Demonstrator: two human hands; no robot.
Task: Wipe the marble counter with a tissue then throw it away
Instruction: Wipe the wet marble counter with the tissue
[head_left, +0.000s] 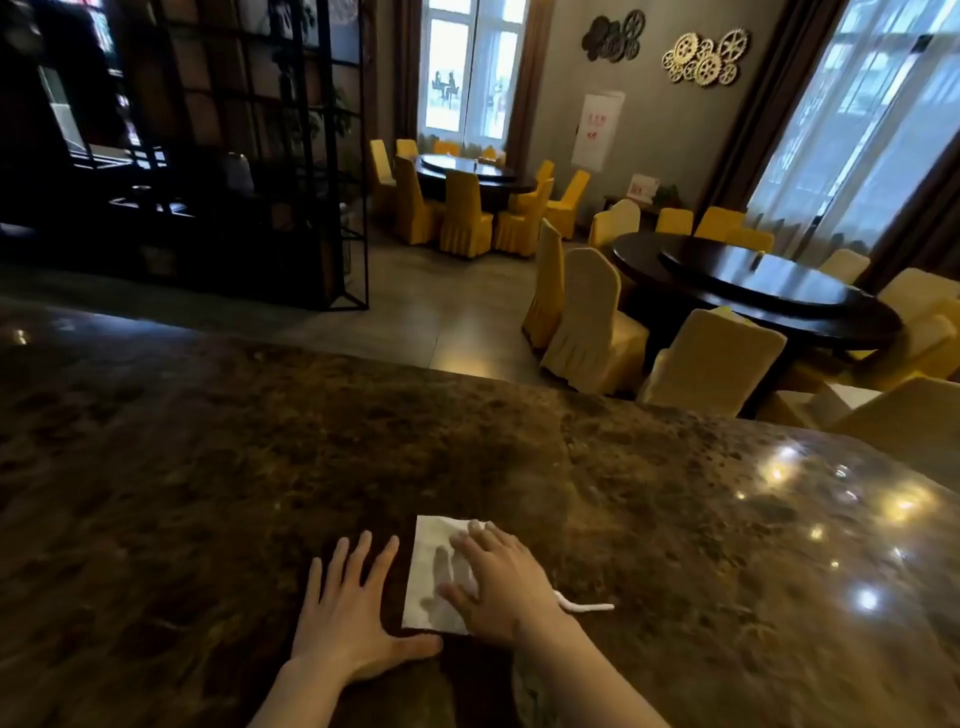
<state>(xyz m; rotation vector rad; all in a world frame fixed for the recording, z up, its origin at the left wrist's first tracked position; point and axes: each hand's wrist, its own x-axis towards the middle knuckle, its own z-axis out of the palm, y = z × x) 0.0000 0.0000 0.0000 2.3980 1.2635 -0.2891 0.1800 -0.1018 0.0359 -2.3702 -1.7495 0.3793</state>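
Fingers, right hand (498, 582): spread flat and pressing down on the white tissue (434, 571), not curled around it; thumb lies across the tissue's lower part.
Fingers, left hand (348, 613): splayed wide, palm down on bare marble, gripping nothing; thumb points toward the tissue's lower left corner, close to it, contact unclear.
Tissue: flat, roughly rectangular, lower centre of the frame, lying on the surface just right of the left hand; its right part is covered by the right hand.
White strip (587, 605): thin twisted white piece on the surface just right of the right wrist; whether it joins the tissue cannot be told.
Surface (260, 467): dark brown mottled marble, glossy, filling the lower half of the frame, with bright light reflections at the right.
Round tables (769, 291): dark, one at the right middle, another at upper centre, both ringed by yellow-covered chairs (592, 317).
Shelf frame (311, 156): black metal, upper left.
Wall (675, 119): gear-shaped ornaments at upper right, between tall bright windows.
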